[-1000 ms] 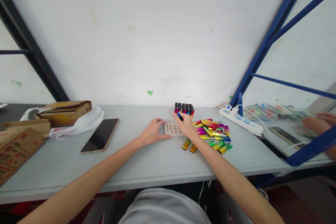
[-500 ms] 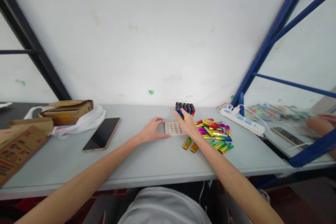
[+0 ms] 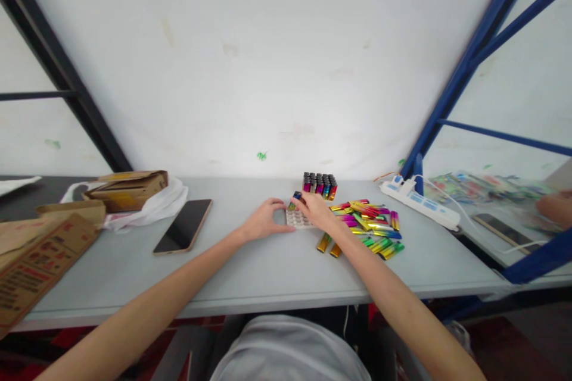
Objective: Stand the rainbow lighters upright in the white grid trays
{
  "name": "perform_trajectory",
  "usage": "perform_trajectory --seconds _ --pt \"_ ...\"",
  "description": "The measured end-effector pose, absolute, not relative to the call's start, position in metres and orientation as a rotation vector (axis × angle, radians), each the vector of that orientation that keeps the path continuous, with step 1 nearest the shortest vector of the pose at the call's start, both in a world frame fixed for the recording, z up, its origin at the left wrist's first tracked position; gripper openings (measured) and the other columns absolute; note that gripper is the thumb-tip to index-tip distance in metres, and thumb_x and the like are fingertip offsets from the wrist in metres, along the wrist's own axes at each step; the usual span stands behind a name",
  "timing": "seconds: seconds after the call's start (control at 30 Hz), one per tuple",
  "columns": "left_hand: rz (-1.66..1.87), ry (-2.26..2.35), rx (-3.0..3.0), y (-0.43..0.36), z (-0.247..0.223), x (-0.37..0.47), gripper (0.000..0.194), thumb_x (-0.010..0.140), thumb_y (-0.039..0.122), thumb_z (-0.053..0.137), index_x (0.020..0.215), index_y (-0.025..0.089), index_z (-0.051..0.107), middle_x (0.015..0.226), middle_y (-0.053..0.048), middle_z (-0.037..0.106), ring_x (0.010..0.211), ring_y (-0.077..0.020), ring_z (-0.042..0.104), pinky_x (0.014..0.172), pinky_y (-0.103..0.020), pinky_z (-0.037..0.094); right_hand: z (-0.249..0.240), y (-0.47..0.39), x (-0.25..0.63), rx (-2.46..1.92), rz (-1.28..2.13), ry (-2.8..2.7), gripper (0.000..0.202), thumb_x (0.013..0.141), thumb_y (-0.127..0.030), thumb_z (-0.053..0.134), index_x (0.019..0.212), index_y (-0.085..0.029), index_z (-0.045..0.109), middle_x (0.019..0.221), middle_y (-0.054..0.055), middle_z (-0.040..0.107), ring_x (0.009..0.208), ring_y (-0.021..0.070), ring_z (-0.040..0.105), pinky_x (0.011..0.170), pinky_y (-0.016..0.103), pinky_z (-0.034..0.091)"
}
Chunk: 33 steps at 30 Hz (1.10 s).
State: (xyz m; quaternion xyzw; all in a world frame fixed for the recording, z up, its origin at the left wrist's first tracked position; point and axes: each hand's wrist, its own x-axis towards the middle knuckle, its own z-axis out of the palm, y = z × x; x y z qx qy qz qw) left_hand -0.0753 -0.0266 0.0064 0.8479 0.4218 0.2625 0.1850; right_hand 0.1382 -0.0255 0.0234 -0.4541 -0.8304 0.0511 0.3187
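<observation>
We see phone (image 3: 183,226) flat on bench (image 3: 250,274). Left hand (image 3: 261,223) spread, thumb and fingers bracketing left end of pale holed tray (image 3: 298,220). Lighter (image 3: 296,196) above tray's left end, pinched in right hand (image 3: 315,209), fingers near dark top. We'd judge lighter light, stiff, slick on metallic finish; take by sides near top. Tray likely light, apt to slide; brace at edges. Upright lighters (image 3: 319,183) behind right hand; loose lighters (image 3: 370,223) heaped right, power strip (image 3: 420,205) beyond.
</observation>
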Motion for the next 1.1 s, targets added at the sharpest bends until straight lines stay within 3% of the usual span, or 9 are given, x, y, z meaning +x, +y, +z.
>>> perform_trajectory --seconds 0.13,0.47,0.63,0.77,0.83,0.97,1.1 --pt "0.736 1.168 2.384 -0.025 0.006 -0.077 0.070 0.066 0.067 0.080 0.118 0.019 0.072 0.132 -0.014 0.061 0.124 -0.0340 0.058 0.114 -0.047 0.042 0.020 -0.017 0.138 -1.206 0.007 -2.263 0.029 0.103 -0.038 0.051 0.087 -0.016 0.060 0.085 0.009 0.066 0.083 0.0198 0.061 0.075 0.028 0.041" --pt "0.719 1.141 2.419 -0.024 0.010 -0.081 0.068 0.068 0.066 0.079 0.119 0.021 0.072 0.132 -0.011 0.063 0.123 -0.0333 0.059 0.113 -0.045 0.043 0.024 -0.009 0.131 -1.140 0.063 -2.430 0.032 0.103 -0.038 0.050 0.090 -0.013 0.064 0.086 0.009 0.066 0.083 0.0200 0.060 0.078 0.030 0.044" --pt "0.718 1.161 2.418 -0.025 0.010 -0.082 0.072 0.068 0.069 0.077 0.121 0.020 0.071 0.132 -0.012 0.063 0.122 -0.0330 0.060 0.112 -0.043 0.044 0.050 -0.023 0.159 -1.114 0.102 -2.335 0.037 0.096 -0.045 0.062 0.117 -0.015 0.065 0.097 0.009 0.067 0.094 0.0212 0.060 0.086 0.032 0.045" --pt "0.709 1.164 2.424 -0.026 0.011 -0.081 0.072 0.069 0.069 0.076 0.121 0.019 0.070 0.133 -0.012 0.062 0.123 -0.0326 0.060 0.113 -0.043 0.044 0.078 -0.057 0.202 -1.119 0.255 -2.354 0.028 0.096 -0.040 0.061 0.112 -0.018 0.068 0.097 0.006 0.069 0.085 0.0186 0.061 0.080 0.030 0.046" --pt "0.701 1.174 2.426 -0.027 0.011 -0.081 0.072 0.069 0.069 0.076 0.121 0.019 0.069 0.133 -0.012 0.062 0.123 -0.0326 0.060 0.112 -0.043 0.044 0.082 -0.077 0.218 -1.105 0.287 -2.462 0.021 0.096 -0.035 0.062 0.110 -0.021 0.071 0.102 0.006 0.069 0.091 0.0204 0.062 0.085 0.032 0.046" --pt "0.709 1.170 2.434 -0.026 0.011 -0.081 0.072 0.069 0.068 0.076 0.121 0.018 0.069 0.133 -0.011 0.062 0.123 -0.0320 0.060 0.112 -0.043 0.044 0.066 -0.102 0.227 -1.074 0.297 -2.661 0.019 0.092 -0.023 0.066 0.109 -0.024 0.074 0.112 0.008 0.067 0.107 0.0243 0.061 0.097 0.036 0.044" --pt "0.721 1.165 2.435 -0.026 0.011 -0.080 0.072 0.069 0.068 0.076 0.120 0.018 0.069 0.131 -0.012 0.063 0.121 -0.0321 0.061 0.112 -0.043 0.045 0.051 -0.101 0.219 -1.089 0.230 -2.715 0.022 0.086 -0.017 0.070 0.107 -0.024 0.077 0.110 0.009 0.065 0.103 0.0245 0.061 0.097 0.038 0.045"
